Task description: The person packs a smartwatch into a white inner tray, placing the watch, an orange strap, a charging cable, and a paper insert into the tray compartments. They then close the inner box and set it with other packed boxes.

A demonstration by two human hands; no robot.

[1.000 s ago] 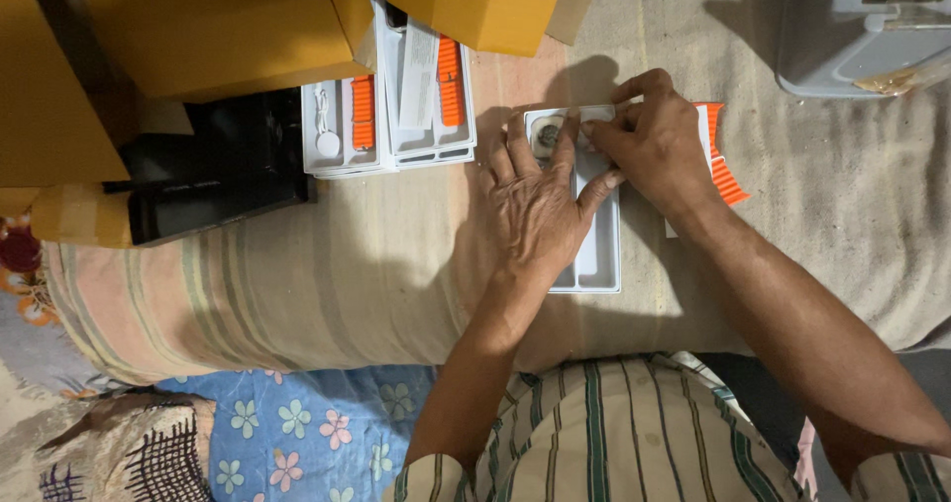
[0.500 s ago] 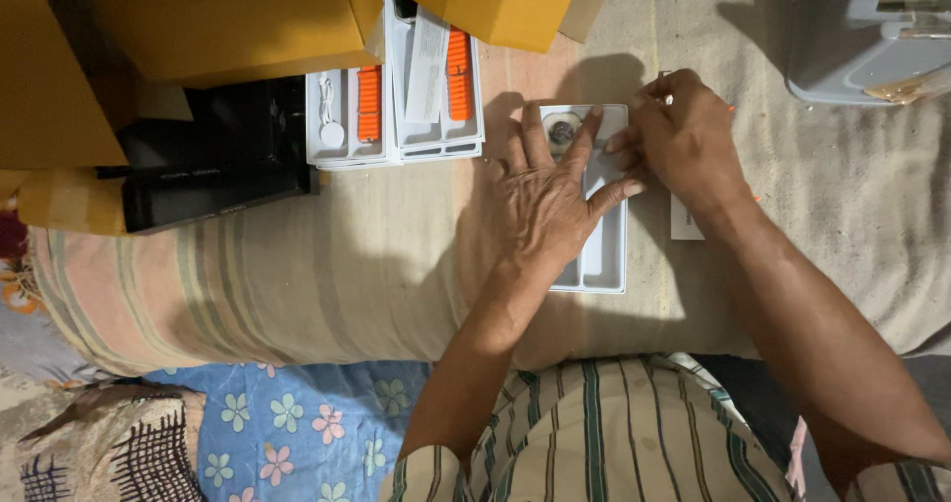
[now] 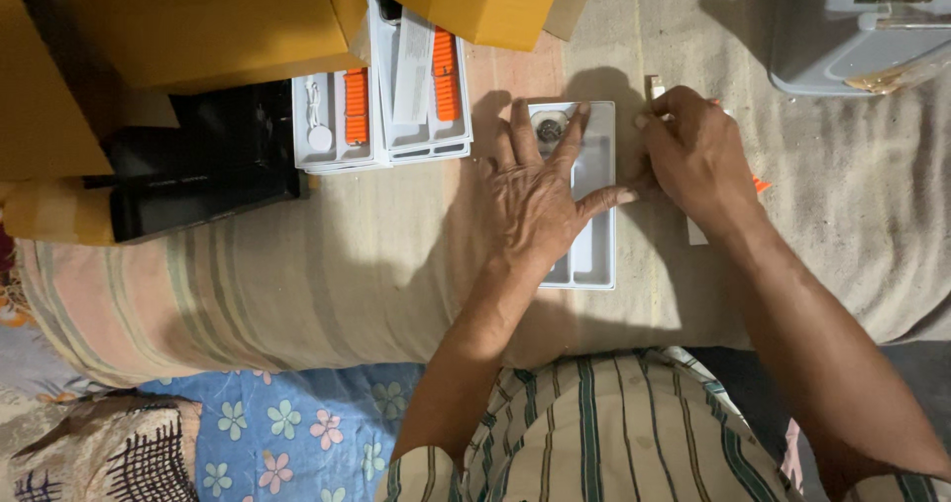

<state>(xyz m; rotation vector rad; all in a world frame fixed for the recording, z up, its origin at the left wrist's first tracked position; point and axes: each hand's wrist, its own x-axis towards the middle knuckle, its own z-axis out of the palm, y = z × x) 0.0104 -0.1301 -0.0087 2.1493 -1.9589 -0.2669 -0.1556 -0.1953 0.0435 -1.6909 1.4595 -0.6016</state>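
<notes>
Left hand (image 3: 535, 190) flat on white tray (image 3: 597, 254)

The left hand (image 3: 540, 200) lies flat on the white tray (image 3: 594, 254), and the right hand (image 3: 693, 155) sits just beside it, leaving only a narrow gap between them. To the left, the striped cloth (image 3: 297, 264) lies bare and open. Stacked trays (image 3: 381, 116), cardboard boxes (image 3: 238, 27) and a black box (image 3: 198, 165) block the far left; a grey bin (image 3: 852, 37) blocks the far right.
</notes>
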